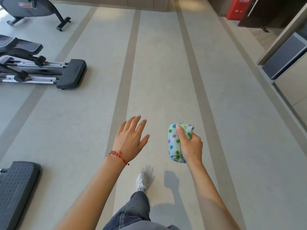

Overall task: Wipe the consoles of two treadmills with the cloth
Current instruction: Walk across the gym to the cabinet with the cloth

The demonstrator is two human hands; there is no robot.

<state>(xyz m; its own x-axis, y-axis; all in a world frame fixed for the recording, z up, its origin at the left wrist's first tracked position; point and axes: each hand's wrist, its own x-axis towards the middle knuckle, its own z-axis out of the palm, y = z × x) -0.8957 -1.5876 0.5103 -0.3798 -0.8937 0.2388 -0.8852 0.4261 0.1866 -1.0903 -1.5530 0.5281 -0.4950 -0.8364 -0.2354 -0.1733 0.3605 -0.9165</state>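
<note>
My right hand (pixel 191 147) grips a folded light-blue cloth (pixel 173 143) with coloured dots, thumb on top, held out over the floor. My left hand (pixel 130 140) hangs in the air beside it with straight spread fingers and holds nothing; a red bead bracelet sits on its wrist. No treadmill console is in view. My leg in grey jeans and a white shoe (pixel 141 181) show below the hands.
Grey floor with darker stripes runs ahead. At the left stand an elliptical machine (pixel 43 72), another machine's black foot plate (pixel 16 191) and an exercise bike base (pixel 33 10). A red fire-extinguisher box (pixel 239 7) and cabinets (pixel 285 58) line the right side.
</note>
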